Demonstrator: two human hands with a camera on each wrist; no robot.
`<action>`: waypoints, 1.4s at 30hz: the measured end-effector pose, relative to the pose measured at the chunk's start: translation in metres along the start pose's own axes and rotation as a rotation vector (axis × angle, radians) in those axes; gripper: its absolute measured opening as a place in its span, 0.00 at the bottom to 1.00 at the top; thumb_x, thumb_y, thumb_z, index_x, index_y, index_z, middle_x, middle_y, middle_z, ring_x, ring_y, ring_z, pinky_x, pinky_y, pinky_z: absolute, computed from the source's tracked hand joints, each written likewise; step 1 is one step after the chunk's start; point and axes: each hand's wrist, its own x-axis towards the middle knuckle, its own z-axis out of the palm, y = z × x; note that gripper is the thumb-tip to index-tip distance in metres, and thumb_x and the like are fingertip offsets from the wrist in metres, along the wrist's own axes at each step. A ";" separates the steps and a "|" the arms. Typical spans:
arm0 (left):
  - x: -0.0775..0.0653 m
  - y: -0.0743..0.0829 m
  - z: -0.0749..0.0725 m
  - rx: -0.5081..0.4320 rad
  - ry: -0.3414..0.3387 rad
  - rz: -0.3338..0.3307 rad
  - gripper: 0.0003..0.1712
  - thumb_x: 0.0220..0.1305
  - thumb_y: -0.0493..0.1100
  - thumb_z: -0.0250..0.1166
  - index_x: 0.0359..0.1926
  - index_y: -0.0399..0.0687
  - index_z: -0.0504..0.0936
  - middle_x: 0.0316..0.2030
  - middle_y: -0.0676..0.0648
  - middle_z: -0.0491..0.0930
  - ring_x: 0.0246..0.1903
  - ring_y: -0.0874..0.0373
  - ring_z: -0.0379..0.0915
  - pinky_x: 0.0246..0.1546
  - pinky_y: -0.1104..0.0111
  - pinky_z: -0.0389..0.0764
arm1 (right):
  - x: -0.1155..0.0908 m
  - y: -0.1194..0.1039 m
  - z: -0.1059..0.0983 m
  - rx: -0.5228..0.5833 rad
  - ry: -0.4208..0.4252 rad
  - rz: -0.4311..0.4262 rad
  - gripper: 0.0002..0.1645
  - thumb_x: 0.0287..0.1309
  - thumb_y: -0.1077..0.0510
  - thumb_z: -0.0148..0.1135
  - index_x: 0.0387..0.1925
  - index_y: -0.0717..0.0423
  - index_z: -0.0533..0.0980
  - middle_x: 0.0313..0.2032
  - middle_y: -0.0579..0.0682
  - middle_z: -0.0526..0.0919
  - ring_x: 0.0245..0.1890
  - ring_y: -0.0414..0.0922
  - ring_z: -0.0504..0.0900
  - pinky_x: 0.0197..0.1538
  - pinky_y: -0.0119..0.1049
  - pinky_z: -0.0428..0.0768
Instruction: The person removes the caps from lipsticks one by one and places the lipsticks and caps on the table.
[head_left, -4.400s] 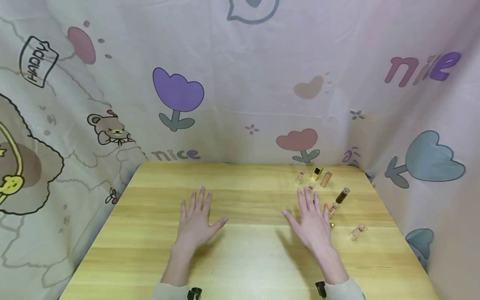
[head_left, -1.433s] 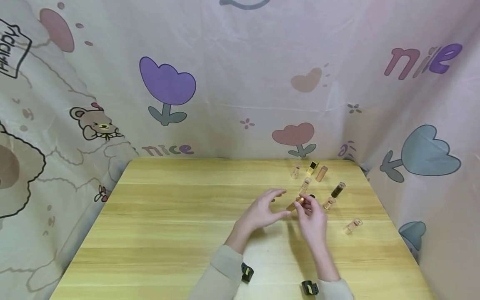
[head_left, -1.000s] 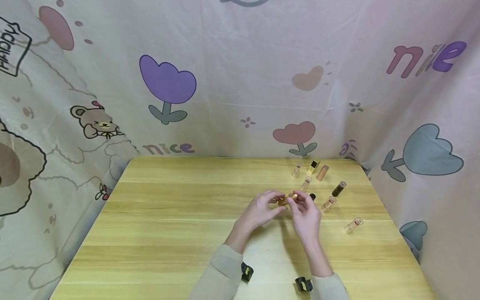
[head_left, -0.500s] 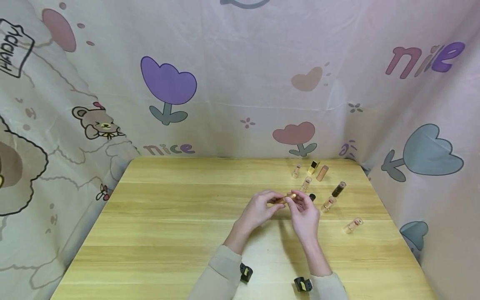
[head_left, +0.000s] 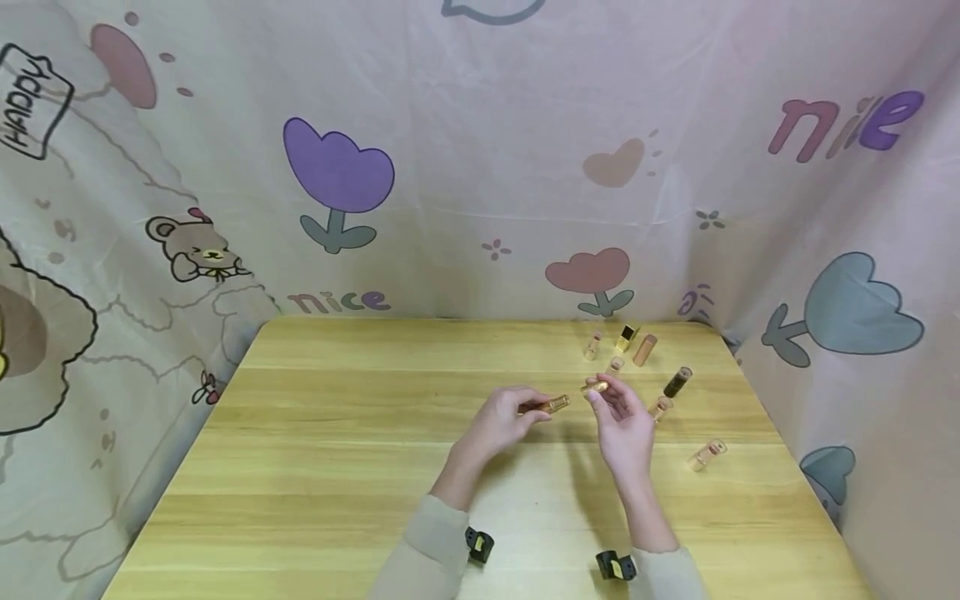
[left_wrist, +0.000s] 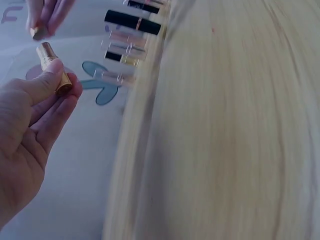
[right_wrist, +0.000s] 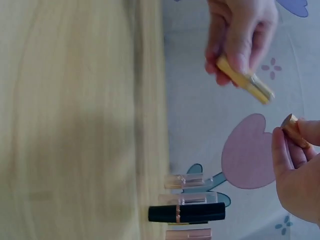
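A gold lipstick (head_left: 557,404) is in two parts. My left hand (head_left: 501,421) pinches its body between thumb and fingers; in the left wrist view the body (left_wrist: 48,56) tilts, its narrower end toward the other hand. The gold cap (head_left: 595,387) sits between the thumb and fingertips of my right hand (head_left: 626,429), a short gap away. In the right wrist view, the cap (right_wrist: 295,130) points its end at the lipstick body (right_wrist: 245,82). Both parts are held above the table. Whether a lipstick bullet shows is too blurred to tell.
Several other lipsticks stand at the table's right: a clear tube (head_left: 707,455), a dark tube (head_left: 677,382), a pinkish-brown tube (head_left: 644,350) and a black-and-gold one (head_left: 627,337). A black tube (right_wrist: 187,213) shows in the right wrist view. Printed cloth (head_left: 465,183) hangs behind the table (head_left: 337,467).
Both hands were spread open over the table; then the right hand held the gold lipstick and the left gripped its other end. Now cap and body have come apart, the left hand shifted left.
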 end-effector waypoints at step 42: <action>0.054 -0.096 -0.082 -0.075 0.407 -0.174 0.16 0.64 0.30 0.71 0.52 0.29 0.82 0.48 0.34 0.83 0.49 0.42 0.84 0.53 0.64 0.87 | 0.116 0.060 0.123 -0.218 -0.315 -0.027 0.16 0.61 0.72 0.68 0.51 0.71 0.79 0.48 0.66 0.85 0.50 0.58 0.86 0.56 0.42 0.87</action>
